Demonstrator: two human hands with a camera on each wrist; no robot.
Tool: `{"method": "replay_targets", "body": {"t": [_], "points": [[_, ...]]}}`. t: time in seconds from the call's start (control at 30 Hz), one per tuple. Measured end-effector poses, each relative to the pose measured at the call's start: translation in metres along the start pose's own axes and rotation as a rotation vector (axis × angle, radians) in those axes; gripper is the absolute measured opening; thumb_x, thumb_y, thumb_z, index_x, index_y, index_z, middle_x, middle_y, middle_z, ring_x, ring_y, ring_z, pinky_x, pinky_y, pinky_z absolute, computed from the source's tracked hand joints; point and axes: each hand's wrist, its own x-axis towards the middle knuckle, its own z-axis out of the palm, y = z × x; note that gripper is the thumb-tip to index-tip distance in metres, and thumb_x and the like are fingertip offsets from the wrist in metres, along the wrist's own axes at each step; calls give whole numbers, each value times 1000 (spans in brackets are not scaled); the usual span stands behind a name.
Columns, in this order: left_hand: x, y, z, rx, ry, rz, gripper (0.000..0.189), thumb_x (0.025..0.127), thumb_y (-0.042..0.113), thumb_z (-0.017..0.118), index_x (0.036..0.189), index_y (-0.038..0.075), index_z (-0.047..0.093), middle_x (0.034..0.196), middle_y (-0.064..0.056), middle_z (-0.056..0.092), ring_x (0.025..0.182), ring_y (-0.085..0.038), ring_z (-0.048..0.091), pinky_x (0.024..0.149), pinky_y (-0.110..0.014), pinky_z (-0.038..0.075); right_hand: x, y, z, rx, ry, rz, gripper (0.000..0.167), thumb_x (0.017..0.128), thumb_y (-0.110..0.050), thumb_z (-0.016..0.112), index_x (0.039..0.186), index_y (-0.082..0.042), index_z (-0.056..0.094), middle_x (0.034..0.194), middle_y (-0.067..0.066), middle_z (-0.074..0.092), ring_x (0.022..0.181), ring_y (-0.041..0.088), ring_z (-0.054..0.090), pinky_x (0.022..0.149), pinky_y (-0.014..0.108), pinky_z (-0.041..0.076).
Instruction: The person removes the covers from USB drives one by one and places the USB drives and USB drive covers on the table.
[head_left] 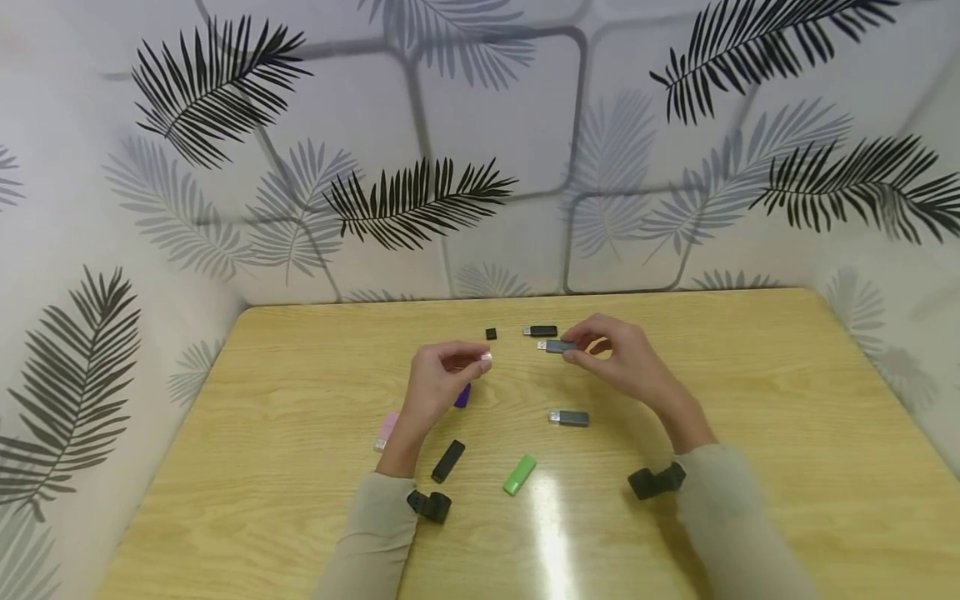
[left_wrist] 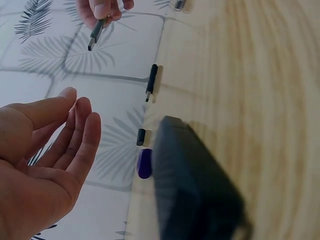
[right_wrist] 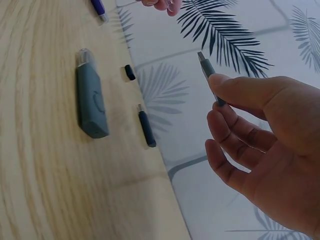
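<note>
between right fingers; grey usb stick

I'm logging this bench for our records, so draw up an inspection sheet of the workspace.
Surface: wooden tabletop, bright glare near its front.
Job's things: grey USB stick, plug bare; small pale piece, probably a cap.
Clutter: second grey stick, clear-capped; uncapped black stick; small black cap; another black stick; green stick; pink stick and purple stick, both partly hidden in the head view.
Left grip: left hand pinches the pale piece.
Right grip: right hand pinches the grey USB stick.
Cables: nothing seen.
Surroundings: leaf-patterned wall covering behind the table.
</note>
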Motion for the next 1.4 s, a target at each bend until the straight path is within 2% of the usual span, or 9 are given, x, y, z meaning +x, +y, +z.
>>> {"method": "replay_targets", "body": {"t": [0.2, 0.33, 0.47, 0.7, 0.87, 1.0, 1.1, 1.23, 1.4], "points": [[7, -4, 6, 29, 19, -27, 20, 92, 8, 79, 109, -2, 78, 96, -10, 78, 85, -22, 75, 73, -28, 61, 6, 11, 7, 5, -3, 49, 19, 92, -6, 78, 109, -2, 74, 102, 9, 72, 91, 23, 67, 78, 41, 59], [9, -4, 10, 35, 31, -23, 19, 93, 9, 78, 108, -1, 78, 93, -9, 78, 82, -21, 75, 71, -34, 62, 7, 17, 12, 13, -13, 94, 18, 92, -7, 78, 109, -2, 74, 104, 9, 72, 92, 24, 66, 80, 41, 59], [9, -6, 12, 57, 34, -10, 19, 93, 8, 78, 108, -3, 78, 93, -11, 78, 83, -23, 75, 73, -38, 62, 8, 20, 18, 21, -34, 123, 18, 93, -8, 78, 110, -2, 74, 106, 10, 72, 94, 25, 67, 82, 41, 59], [10, -6, 11, 136, 38, 10, 18, 91, 8, 79, 107, -2, 79, 101, -11, 77, 91, -25, 73, 79, -35, 61, 11, 21, 23, 15, -30, 171, 18, 93, -8, 77, 110, -3, 74, 107, 9, 72, 96, 25, 67, 84, 42, 59], [15, -8, 11, 171, 18, -51, 17, 90, 9, 81, 105, 2, 80, 101, -9, 78, 91, -23, 74, 77, -33, 61, 12, 25, 24, 3, -33, 203, 18, 93, -7, 76, 110, -1, 74, 108, 12, 72, 97, 27, 67, 87, 43, 58], [21, -9, 12, 236, 19, -104, 15, 88, 10, 82, 102, 4, 81, 99, -9, 78, 93, -23, 74, 79, -33, 60, 14, 29, 25, -16, -53, 213, 17, 93, -5, 76, 109, 0, 74, 108, 14, 73, 98, 29, 68, 89, 44, 58], [26, -8, 12, 309, 21, -110, 15, 88, 10, 82, 101, 4, 82, 97, -8, 78, 94, -24, 73, 81, -35, 60, 17, 32, 27, -38, -64, 210, 17, 93, -5, 76, 108, 1, 74, 107, 15, 73, 98, 30, 68, 89, 44, 58], [34, -8, 13, 393, -19, -110, 14, 89, 12, 82, 101, 5, 82, 98, -8, 78, 93, -24, 73, 83, -36, 59, 22, 34, 29, -68, -64, 216, 15, 92, -5, 76, 106, 1, 74, 104, 14, 73, 96, 31, 69, 87, 45, 58], [41, -8, 16, 429, -52, -135, 12, 92, 13, 79, 101, 5, 81, 100, -8, 78, 94, -24, 72, 84, -36, 59, 25, 34, 30, -87, -76, 230, 14, 93, -6, 76, 106, 0, 74, 105, 14, 73, 95, 30, 68, 86, 45, 57]]}}
